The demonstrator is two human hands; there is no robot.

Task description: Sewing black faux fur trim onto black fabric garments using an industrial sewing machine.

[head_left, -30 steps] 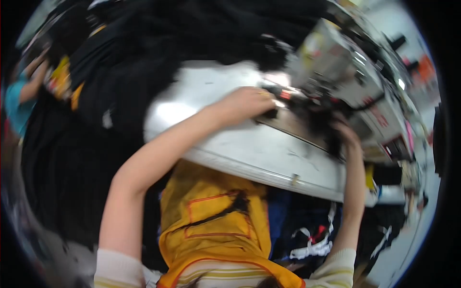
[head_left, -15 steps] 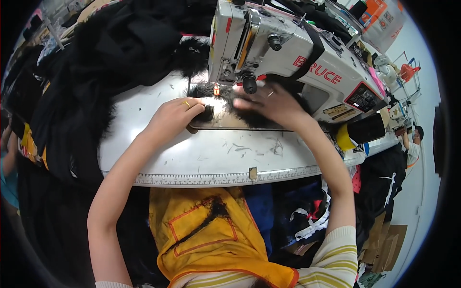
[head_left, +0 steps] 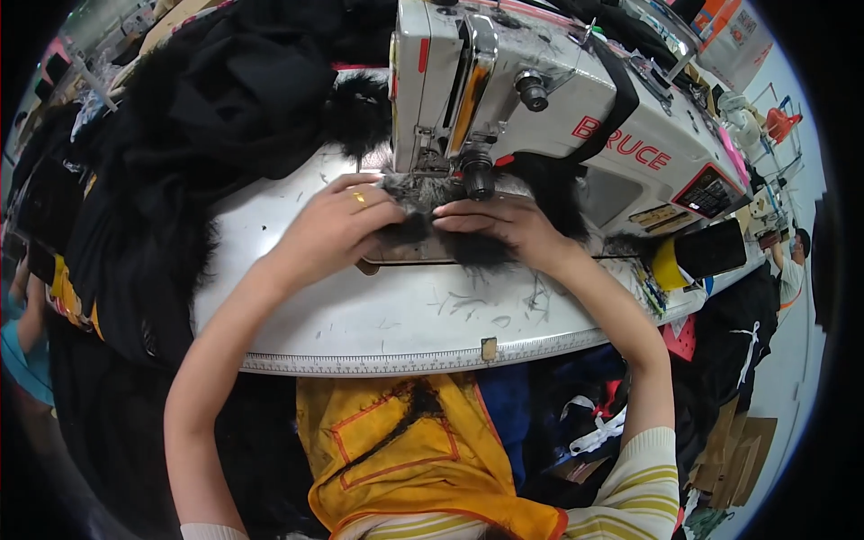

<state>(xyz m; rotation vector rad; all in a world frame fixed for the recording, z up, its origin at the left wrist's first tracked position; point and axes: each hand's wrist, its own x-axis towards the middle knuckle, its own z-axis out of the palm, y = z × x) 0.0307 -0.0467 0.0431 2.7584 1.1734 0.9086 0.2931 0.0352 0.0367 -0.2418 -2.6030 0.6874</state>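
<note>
A strip of black fur trim [head_left: 409, 231] lies at the needle area of a white sewing machine [head_left: 589, 175]. My left hand [head_left: 337, 225], with a gold ring, grips the strip's left part, fingers bent and pressed together. My right hand [head_left: 513, 229] pinches the fur just to the right, its fingertips a short gap from the left ones. Fur bunches below the right fingers and rises behind that hand along the machine's arm. Greyish fur lies right under the needle and hides the presser foot and stitching spot.
Black fabric with fur edges [head_left: 207, 117] is heaped on the left of the white table [head_left: 396, 319]. A ruler strip [head_left: 360, 364] runs along its front edge. At the right stand a yellow container [head_left: 667, 263] and a dark phone-like object [head_left: 711, 250]. Other people are at both sides.
My right hand has come down from beside the needle and closed on the fur. Both hands are now nearer together, and fur covers the lit spot under the needle. The view has shifted slightly.
</note>
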